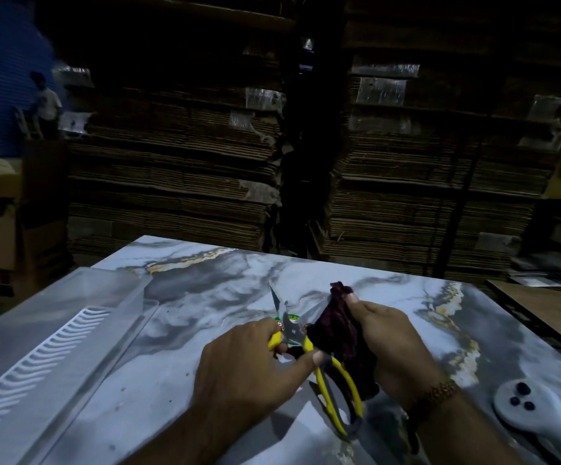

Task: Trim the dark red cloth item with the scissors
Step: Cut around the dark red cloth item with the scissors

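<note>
My left hand (242,367) grips the scissors (292,333) near their pivot, thumb pressed on a yellow handle. Their silver blades point up and away, and the yellow handles trail toward me. My right hand (393,347), with a gold bracelet at the wrist, is closed on the dark red cloth item (336,330). The bunched cloth rises above my thumb and hangs down past the handles. Cloth and scissors touch just right of the pivot. Both are over the marble-patterned table (205,297).
A clear plastic tray (71,317) with a ribbed floor lies on the table's left side. A white controller with dark buttons (520,401) rests at the right. Tall stacks of flattened cardboard (178,169) stand behind the table. A person (46,105) stands far left.
</note>
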A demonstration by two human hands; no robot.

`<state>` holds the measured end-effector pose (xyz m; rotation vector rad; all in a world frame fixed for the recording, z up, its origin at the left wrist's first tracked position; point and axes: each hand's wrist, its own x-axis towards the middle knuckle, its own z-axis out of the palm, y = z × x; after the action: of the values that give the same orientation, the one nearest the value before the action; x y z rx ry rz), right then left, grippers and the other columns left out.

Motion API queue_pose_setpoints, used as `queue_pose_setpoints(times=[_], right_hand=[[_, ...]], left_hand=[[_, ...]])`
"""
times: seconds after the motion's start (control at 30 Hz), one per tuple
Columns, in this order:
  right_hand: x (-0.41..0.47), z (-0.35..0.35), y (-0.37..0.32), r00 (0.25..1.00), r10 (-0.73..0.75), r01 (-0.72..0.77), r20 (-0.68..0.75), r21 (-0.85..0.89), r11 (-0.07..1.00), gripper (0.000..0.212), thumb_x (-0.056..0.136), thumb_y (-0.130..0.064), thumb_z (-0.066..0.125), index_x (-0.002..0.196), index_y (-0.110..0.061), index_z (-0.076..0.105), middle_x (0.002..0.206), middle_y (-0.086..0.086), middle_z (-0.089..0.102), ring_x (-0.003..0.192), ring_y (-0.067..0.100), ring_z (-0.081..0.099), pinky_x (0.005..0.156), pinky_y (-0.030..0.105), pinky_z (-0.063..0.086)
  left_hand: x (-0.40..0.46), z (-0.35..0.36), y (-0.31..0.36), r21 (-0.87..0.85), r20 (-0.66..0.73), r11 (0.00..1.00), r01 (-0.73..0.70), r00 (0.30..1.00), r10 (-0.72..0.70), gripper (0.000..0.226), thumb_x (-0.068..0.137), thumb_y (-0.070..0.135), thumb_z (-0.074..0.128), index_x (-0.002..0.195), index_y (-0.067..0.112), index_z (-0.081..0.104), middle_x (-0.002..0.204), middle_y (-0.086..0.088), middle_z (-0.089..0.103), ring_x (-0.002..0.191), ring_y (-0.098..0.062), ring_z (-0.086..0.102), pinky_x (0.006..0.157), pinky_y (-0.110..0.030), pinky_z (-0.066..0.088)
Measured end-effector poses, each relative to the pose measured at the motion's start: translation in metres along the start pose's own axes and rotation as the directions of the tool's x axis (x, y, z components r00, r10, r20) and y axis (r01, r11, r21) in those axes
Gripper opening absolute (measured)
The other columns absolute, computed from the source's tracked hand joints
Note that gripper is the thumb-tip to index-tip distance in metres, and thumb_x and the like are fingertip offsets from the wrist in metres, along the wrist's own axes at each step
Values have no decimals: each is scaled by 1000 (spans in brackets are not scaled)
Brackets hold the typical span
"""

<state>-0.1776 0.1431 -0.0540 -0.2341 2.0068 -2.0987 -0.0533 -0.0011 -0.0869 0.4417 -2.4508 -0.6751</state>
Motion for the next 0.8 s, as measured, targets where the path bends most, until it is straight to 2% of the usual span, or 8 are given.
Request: queue_pose_setpoints(times=[0.07,0.2,0.27,0.37,0.47,0.67,0.7,0.8], right_hand=[[-6,4,0,996,60,-62,66,27,998,30,104,-26,59,102,-3,78,93,19,81,85,35,79,64,38,64],[-9,12,4,992,37,-42,119,42,998,18,99,-14,66,113,-14,77,95,11,82,84,29,80,59,33,61],[-10,18,7,995,17,-19,96,22,1000,22,95,-8,71,115,-16,77,94,9,83,86,28,80,62,34,63],[-10,27,11,995,35,-34,92,-12,999,28,87,-4,80,114,-6,73,94,14,82,89,33,79,73,43,66],[-7,27,9,993,85,-80,87,-56,995,26,83,-9,85,105,-5,73,95,18,81,87,36,79,68,42,65],[-6,27,4,992,128,-128,1,-72,989,18,84,-7,83,95,5,76,92,26,79,91,46,75,70,55,65],[-5,28,5,991,130,-131,-21,-62,989,15,85,-7,82,94,4,77,91,26,79,88,45,76,66,53,66],[-1,30,9,988,136,-138,-68,-27,990,9,87,-5,79,91,3,78,88,22,78,72,35,72,49,31,56]], left_hand=[[2,1,-2,10,5,1000,23,1000,-23,70,72,97,55,75,27,52,65,10,56,65,-8,52,55,-29,33],[3,3,-3,-8,39,999,36,999,-36,66,72,94,55,76,29,52,70,8,58,71,-10,57,58,-32,38],[2,2,0,-34,49,999,24,999,-23,56,75,90,60,71,35,49,66,10,54,66,-7,51,55,-28,33],[1,1,2,-63,44,998,10,999,-8,39,74,86,64,73,50,50,64,13,55,62,-4,49,53,-25,30],[0,4,-2,-70,38,998,-6,999,9,47,74,89,61,73,43,51,66,12,57,67,-10,51,56,-26,36],[0,11,-4,-17,-7,996,-86,996,86,63,75,91,53,89,30,59,71,12,61,73,-10,56,58,-25,40],[0,12,-3,-5,-17,996,-94,995,94,63,76,91,53,92,30,61,71,13,61,74,-9,57,59,-25,41],[-1,14,-4,14,-46,994,-109,993,110,65,76,92,49,97,32,64,74,14,62,78,-9,59,65,-27,48]])
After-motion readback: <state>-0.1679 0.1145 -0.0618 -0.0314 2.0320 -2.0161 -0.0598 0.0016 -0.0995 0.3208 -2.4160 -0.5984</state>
